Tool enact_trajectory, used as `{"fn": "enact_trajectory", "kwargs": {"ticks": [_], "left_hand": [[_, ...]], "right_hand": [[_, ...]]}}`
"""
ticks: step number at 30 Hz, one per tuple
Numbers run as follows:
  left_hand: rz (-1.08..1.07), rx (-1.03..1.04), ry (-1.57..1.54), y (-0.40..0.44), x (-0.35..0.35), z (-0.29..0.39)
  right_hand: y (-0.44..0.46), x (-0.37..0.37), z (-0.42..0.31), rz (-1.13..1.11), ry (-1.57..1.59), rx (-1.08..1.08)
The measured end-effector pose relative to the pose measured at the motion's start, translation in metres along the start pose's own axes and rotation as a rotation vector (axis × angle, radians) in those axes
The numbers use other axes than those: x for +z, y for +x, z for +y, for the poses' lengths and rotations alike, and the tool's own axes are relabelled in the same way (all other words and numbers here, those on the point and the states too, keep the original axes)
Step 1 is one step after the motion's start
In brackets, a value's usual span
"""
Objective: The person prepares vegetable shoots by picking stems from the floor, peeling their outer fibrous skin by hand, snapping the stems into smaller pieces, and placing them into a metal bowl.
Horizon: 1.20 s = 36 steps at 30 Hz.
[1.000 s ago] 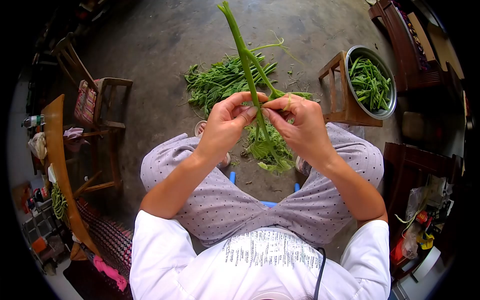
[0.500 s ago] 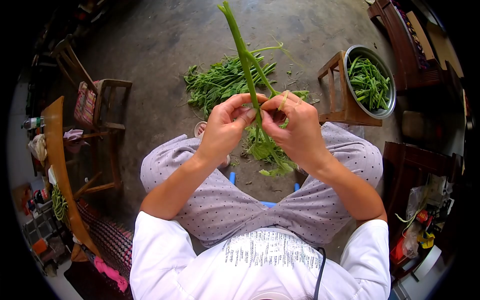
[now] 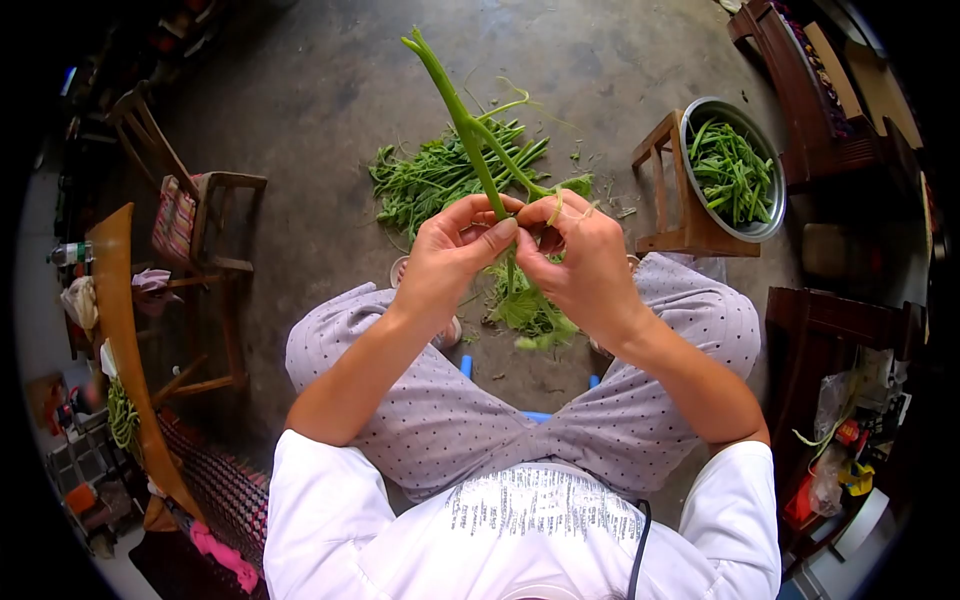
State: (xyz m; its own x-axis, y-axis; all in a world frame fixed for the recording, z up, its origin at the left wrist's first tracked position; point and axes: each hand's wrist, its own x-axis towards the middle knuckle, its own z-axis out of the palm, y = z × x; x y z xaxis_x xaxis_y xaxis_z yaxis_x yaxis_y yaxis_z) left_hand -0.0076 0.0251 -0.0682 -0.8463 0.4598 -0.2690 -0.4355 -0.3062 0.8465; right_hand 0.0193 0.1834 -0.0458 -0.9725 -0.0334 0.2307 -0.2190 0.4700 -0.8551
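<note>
Left grip [image 3: 452, 252] and right grip [image 3: 582, 262] — both pinched closed on one green stalk [image 3: 468, 128].

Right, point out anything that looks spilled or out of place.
Green scraps lie strewn on the concrete floor, apart from the heap of leafy stems, so they look dropped. A thin yellowish strand also clings across the right hand. Nothing looks tipped over.

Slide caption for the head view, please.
Both hands at a green stem, a basin of greens off to the right.
</note>
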Motion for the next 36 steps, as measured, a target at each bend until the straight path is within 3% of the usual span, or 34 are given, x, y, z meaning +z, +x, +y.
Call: {"fn": "enact_trajectory", "kwargs": {"ticks": [6, 8, 9, 11, 13, 16, 20, 23, 28, 30, 35, 36], "left_hand": [[0.084, -0.031, 0.043, -0.002, 0.004, 0.002], [0.051, -0.029, 0.047, -0.002, 0.003, 0.001], [0.021, -0.028, 0.051, -0.002, 0.003, 0.000], [0.022, -0.047, 0.050, -0.002, 0.001, -0.001], [0.021, -0.068, 0.048, -0.002, 0.000, -0.002], [0.020, -0.112, 0.113, -0.003, 0.000, -0.002], [-0.059, -0.159, 0.169, -0.005, 0.001, -0.004], [-0.089, -0.164, 0.195, -0.005, 0.000, 0.002], [-0.104, -0.232, 0.281, -0.008, -0.002, 0.011], [-0.102, -0.241, 0.257, -0.009, -0.001, 0.009], [-0.004, -0.258, 0.075, -0.006, -0.013, 0.011], [0.019, -0.226, 0.037, -0.004, -0.014, 0.011]], "right_hand": [[0.008, -0.007, 0.003, 0.077, 0.030, 0.037], [0.012, -0.013, 0.009, -0.010, 0.305, 0.267], [0.013, -0.015, 0.011, -0.008, 0.306, 0.265], [0.017, -0.019, 0.017, -0.054, 0.660, 0.363], [0.022, -0.028, 0.016, -0.119, 0.658, 0.385], [0.031, -0.036, 0.026, -0.204, 1.310, 0.454], [0.045, -0.050, 0.041, -0.087, 1.440, 0.315], [0.055, -0.062, 0.042, 0.056, 1.353, 0.233], [0.075, -0.071, 0.058, 0.135, 1.363, 0.220], [0.085, -0.094, 0.067, 0.379, 1.391, 0.245], [0.064, -0.102, 0.052, 0.144, 1.422, 0.232], [0.054, -0.095, 0.041, -0.005, 1.336, 0.203]]}}
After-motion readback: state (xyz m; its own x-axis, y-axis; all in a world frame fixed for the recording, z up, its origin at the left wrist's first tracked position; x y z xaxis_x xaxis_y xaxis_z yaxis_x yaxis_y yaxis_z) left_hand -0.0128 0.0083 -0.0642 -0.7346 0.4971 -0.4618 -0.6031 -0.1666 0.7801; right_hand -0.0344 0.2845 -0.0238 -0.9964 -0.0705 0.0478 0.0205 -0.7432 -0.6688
